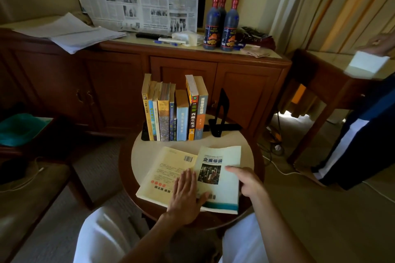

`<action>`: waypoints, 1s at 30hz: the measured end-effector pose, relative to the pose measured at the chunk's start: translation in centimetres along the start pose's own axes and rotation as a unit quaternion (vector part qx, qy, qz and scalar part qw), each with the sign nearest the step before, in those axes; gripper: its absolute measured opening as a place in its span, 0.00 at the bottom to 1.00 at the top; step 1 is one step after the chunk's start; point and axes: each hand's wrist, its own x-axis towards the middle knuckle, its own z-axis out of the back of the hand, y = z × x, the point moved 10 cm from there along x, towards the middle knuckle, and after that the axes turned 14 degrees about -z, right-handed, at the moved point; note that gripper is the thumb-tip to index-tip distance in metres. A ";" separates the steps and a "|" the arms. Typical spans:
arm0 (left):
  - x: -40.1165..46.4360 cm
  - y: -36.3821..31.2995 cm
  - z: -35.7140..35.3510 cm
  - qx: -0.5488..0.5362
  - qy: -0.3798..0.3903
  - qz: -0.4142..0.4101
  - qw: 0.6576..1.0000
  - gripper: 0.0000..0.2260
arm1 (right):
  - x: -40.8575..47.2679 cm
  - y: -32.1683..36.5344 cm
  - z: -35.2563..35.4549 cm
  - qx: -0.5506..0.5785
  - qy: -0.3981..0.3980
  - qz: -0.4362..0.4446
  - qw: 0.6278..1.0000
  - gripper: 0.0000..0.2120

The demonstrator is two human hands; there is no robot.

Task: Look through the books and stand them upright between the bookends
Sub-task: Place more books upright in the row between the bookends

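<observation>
Round worktop (149, 151): two paperbacks are laid flat at 6 o'clock, the yellow book (162, 175) under a flat, spread left hand (185, 192), the pale book (222, 179) touched by the right hand (249, 181), index finger out. Light and bendy, probably; best gripped along the spine.

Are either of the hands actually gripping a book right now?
No. The left hand lies flat on the two lying books; the right hand touches the top book's right edge, fingers loosely curled.
</observation>
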 end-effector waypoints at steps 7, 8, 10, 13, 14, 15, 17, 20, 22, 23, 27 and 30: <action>2.0 0.3 4.1 -0.246 -0.018 0.007 0.969 0.29 | -8.0 5.1 -1.4 -0.031 0.007 0.212 0.977 0.18; 2.4 0.0 5.8 -0.333 -0.065 -0.004 0.941 0.26 | -9.1 5.6 -1.7 -0.038 0.013 0.245 0.969 0.20; 2.9 -0.2 9.3 -0.462 -0.135 0.000 0.877 0.23 | -11.3 6.2 -2.6 -0.026 0.047 0.292 0.955 0.25; 4.1 -0.4 12.5 -0.564 -0.175 0.017 0.807 0.26 | -14.6 7.2 -3.8 -0.002 0.100 0.343 0.934 0.22; 4.2 -0.6 13.1 -0.569 -0.179 0.027 0.802 0.26 | -15.7 7.6 -4.2 -0.005 0.107 0.363 0.926 0.21; 4.5 -0.6 13.5 -0.576 -0.187 0.035 0.795 0.27 | -16.8 8.0 -4.6 -0.013 0.111 0.383 0.917 0.22; 4.7 -0.7 14.2 -0.581 -0.206 0.040 0.786 0.30 | -18.2 8.2 -6.2 -0.053 0.127 0.403 0.905 0.26; 4.2 -0.3 16.5 -0.556 -0.300 0.039 0.774 0.26 | -17.5 6.6 -9.1 -0.123 0.173 0.344 0.915 0.27; 4.5 -0.6 17.2 -0.535 -0.314 0.018 0.784 0.24 | -16.3 5.7 -8.9 -0.129 0.153 0.309 0.930 0.19; 4.7 -0.8 17.4 -0.520 -0.306 0.004 0.797 0.24 | -15.7 5.6 -8.1 -0.115 0.132 0.306 0.936 0.16; 5.5 -0.4 17.1 -0.435 -0.253 -0.028 0.864 0.21 | -13.8 6.2 -4.4 -0.087 0.035 0.319 0.943 0.14; 6.3 3.7 14.9 -0.263 -0.212 0.025 0.941 0.27 | -11.4 6.7 -2.4 -0.065 -0.032 0.295 0.953 0.11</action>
